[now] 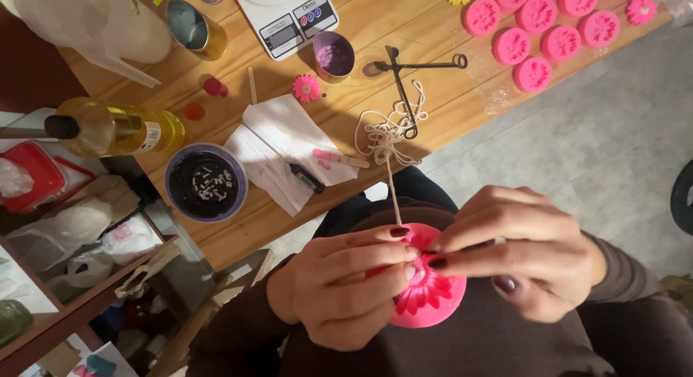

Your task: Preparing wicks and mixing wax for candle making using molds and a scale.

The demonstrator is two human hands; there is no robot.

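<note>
Head camera looked down at the two hands, held close before the dark-clothed body, at about 6 o'clock in the picture. The left hand (339, 290) was closed around a round pink flower mold (432, 294), with its fingers over the left part of it and the thumb pressing on top. The right hand (523, 251) was closed in a pinch at the top of the mold, where a thin wooden stick (393, 193) stood up from between the fingertips toward 12 o'clock. So the mold lay under and between the fingers of both hands, partly hidden by them.

I judge that the stick could slip sideways or snap if the pinch pressed too hard, and that the soft mold could bend and slide out of the left hand.

Farther, the wooden table (440, 103) had a loose bundle of wick string (386, 135) at 12 o'clock, white paper (289, 150) and a dark bowl (206, 182) at 10 o'clock, a yellow bottle (119, 128), a kitchen scale (285, 16), and a group of pink molds (538, 31) at 1 o'clock.
</note>
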